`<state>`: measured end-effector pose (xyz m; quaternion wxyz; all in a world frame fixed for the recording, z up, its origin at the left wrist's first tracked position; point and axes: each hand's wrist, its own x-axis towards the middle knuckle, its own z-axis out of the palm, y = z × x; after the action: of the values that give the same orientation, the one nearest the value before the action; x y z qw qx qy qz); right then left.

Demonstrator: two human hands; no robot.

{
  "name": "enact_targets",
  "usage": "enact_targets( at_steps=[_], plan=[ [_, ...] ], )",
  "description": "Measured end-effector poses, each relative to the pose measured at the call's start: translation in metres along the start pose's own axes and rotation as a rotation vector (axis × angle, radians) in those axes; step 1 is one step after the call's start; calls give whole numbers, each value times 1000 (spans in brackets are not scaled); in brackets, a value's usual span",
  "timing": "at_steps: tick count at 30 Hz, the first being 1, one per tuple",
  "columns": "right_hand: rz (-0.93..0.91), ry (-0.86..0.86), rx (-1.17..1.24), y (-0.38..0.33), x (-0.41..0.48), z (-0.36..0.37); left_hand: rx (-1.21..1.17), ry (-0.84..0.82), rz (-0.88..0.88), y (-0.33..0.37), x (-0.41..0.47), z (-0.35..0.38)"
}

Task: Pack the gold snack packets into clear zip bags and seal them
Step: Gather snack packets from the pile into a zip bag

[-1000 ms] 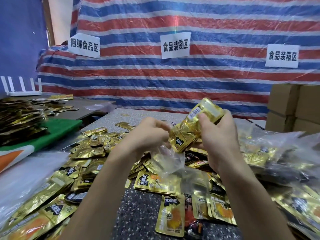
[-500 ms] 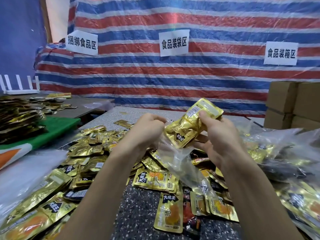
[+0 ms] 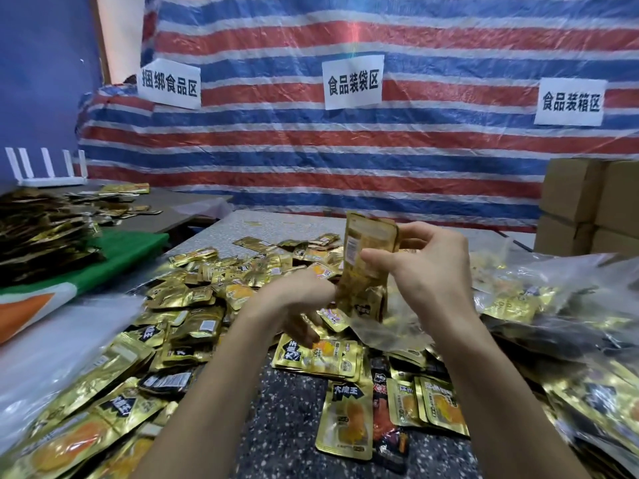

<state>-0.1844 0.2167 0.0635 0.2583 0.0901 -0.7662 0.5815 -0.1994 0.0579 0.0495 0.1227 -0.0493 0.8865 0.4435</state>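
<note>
Head view: the right hand pinches an upright bundle of shiny gold foil snack packets, thumb across its front. The bundle's lower end meets a crumpled clear plastic zip bag above the speckled grey table. The blurred left hand curls just beside it; whether it holds anything cannot be told.

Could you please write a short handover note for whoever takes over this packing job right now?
Right hand grips a bundle of gold packets, upright, its lower end at the clear zip bag. Left hand is curled beside the bag; its grip is unclear. Filled bags are piled to the right. To do: push the bundle in, seal, then bag the loose packets on the table.
</note>
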Motion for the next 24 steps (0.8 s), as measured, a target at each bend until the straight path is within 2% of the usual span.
enact_targets(
  at_steps=[2, 8, 10, 14, 18, 20, 24],
  plan=[
    [20, 1, 33, 0, 1, -2, -94, -106, -2, -2, 3, -5],
    [126, -10, 87, 3, 9, -4, -249, -104, 28, -4, 4, -16],
    [158, -20, 81, 4, 12, -7, -289, -59, 36, -5, 3, -19],
    [228, -29, 104, 1, 16, -17, -339, 218, 121, -5, 2, -27],
    [70, 14, -106, 0, 7, -13, -471, 182, 258, 10, -13, -27],
    [87, -55, -115, -2, 3, -10, -524, 175, 321, 19, -20, -22],
    [178, -357, -74, -17, 2, -24, -649, 308, 398, 25, -26, -20]
  ],
)
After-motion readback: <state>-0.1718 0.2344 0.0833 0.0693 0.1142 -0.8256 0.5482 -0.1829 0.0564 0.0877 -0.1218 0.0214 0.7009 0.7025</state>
